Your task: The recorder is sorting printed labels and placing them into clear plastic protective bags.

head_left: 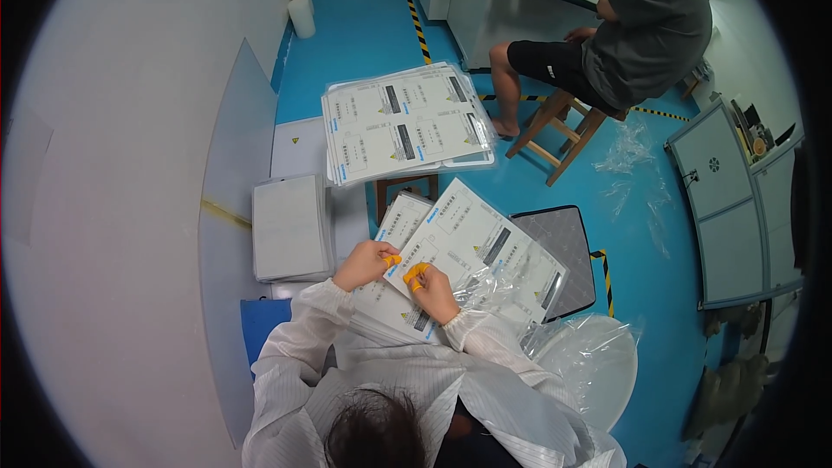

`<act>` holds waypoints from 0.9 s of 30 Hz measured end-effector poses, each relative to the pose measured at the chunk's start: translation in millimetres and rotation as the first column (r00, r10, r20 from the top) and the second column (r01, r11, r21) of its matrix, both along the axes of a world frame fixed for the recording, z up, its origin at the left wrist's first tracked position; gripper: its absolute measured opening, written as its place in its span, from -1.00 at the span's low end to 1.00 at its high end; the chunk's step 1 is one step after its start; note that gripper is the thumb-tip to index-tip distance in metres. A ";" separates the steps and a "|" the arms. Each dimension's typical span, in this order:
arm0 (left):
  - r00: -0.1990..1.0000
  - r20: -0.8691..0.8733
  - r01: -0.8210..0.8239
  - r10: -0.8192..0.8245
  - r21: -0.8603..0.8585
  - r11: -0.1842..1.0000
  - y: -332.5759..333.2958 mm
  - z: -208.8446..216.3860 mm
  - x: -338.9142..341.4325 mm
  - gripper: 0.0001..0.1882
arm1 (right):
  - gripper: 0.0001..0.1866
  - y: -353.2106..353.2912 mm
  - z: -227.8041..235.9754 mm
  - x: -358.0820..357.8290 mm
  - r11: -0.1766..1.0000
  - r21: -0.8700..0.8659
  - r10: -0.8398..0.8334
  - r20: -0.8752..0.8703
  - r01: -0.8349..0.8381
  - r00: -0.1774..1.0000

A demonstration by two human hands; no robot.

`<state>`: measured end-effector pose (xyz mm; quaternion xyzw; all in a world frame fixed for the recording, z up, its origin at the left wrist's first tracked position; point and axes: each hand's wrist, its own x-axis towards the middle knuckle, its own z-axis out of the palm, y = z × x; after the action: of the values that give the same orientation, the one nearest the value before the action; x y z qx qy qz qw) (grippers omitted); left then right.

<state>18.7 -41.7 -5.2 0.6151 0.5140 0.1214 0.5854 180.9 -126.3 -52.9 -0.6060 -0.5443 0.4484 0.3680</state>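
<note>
A white printed sheet (464,230) with label-like panels lies tilted over a stack of similar sheets (374,305) before me. My left hand (364,267) is closed, its orange-covered fingertips pinching the sheet's left edge. Just to the right, my right hand (433,295) is over the sheet's near left part. Its fingers, also in orange finger covers, are pressed together; what they hold, if anything, is too small to make out. Crumpled clear plastic film (490,290) lies on the sheet beside my right wrist.
Ahead, printed sheets (407,121) are stacked on a stool. Left of my hands is a pile of plain white sheets (290,230). A round white bin (598,373) with clear film stands at the right. A co-worker (650,30) sits on a wooden stool (559,134).
</note>
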 end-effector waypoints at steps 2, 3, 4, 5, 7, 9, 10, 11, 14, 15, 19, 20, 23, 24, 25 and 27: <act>0.999 0.054 0.001 0.000 -0.031 1.000 1.1 -0.2 0.5 -0.76 | -0.89 0.9 -0.2 0.8 1.000 -0.004 -0.028 -0.021 0.028 0.999; 0.994 0.107 0.006 0.000 -0.063 0.998 1.6 -0.6 0.8 -0.75 | -0.90 1.2 -0.6 1.3 0.998 -0.009 -0.057 -0.044 0.057 0.997; 0.994 0.107 0.007 0.000 -0.062 0.998 1.9 -2.0 0.3 -0.75 | -0.90 1.2 -1.1 2.0 0.998 -0.008 -0.058 -0.043 0.058 0.997; 0.987 0.159 0.026 -0.011 -0.092 0.995 1.9 -4.6 -1.2 -0.73 | -0.90 1.2 -1.9 3.2 0.998 -0.004 -0.056 -0.080 0.056 0.995; 0.977 0.211 0.045 -0.018 -0.122 0.992 1.7 -9.8 -5.6 -0.71 | -0.90 0.9 -3.2 5.7 0.999 0.000 -0.053 -0.116 0.053 0.992; 0.963 0.264 0.008 0.051 -0.218 0.976 2.7 -15.9 -9.9 -0.70 | -0.88 0.8 -6.7 13.9 0.984 0.099 -0.116 -0.257 0.145 0.959; 0.963 0.264 0.007 0.051 -0.216 0.976 3.9 -17.0 -13.0 -0.70 | -0.88 2.2 -15.1 26.8 0.969 0.121 -0.169 -0.303 0.214 0.938; 0.961 0.272 0.007 0.059 -0.237 0.972 5.2 -17.7 -16.6 -0.69 | -0.88 3.4 -21.8 42.1 0.949 0.141 -0.219 -0.350 0.282 0.911; 0.964 0.254 -0.010 0.080 -0.264 0.964 4.3 -24.8 -27.4 -0.68 | -0.86 20.1 4.0 76.2 0.833 -0.007 -0.354 -0.775 0.553 0.523; 0.969 0.228 -0.027 0.091 -0.270 0.962 2.7 -26.8 -29.4 -0.67 | -0.88 21.5 3.5 92.8 0.781 -0.196 -0.404 -0.883 0.593 0.239; 0.962 0.265 0.027 0.064 -0.325 0.945 4.3 -25.9 -23.9 -0.65 | -0.89 13.9 -10.9 109.1 0.891 -0.149 -0.168 -0.986 0.429 0.006; 0.946 0.323 0.077 0.032 -0.319 0.945 4.9 -24.2 -22.0 -0.64 | -0.87 12.1 -16.1 101.8 0.872 -0.234 -0.266 -0.964 0.430 0.016; 0.910 0.412 0.160 -0.039 -0.262 0.952 7.8 -13.2 -10.1 -0.64 | -0.86 6.4 -8.7 75.7 0.899 -0.250 -0.324 -0.932 0.360 0.162; 0.890 0.450 0.191 -0.079 -0.208 0.959 8.4 -9.3 -5.5 -0.64 | -0.88 7.5 -8.9 65.4 0.876 -0.264 -0.374 -0.901 0.404 0.222; 0.890 0.449 0.189 -0.078 -0.208 0.960 7.9 -5.3 -1.1 -0.64 | -0.88 6.7 -8.4 62.3 0.877 -0.264 -0.373 -0.901 0.402 0.222; 0.957 0.269 0.146 -0.109 -0.122 0.982 7.1 0.9 6.6 -0.66 | -0.89 4.0 -7.2 60.1 0.891 -0.249 -0.371 -0.881 0.379 0.293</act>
<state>25.3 -34.5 -4.3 0.5830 0.3990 0.1267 0.6963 241.1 -122.3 -60.0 -0.3676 -0.0971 0.6040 0.7004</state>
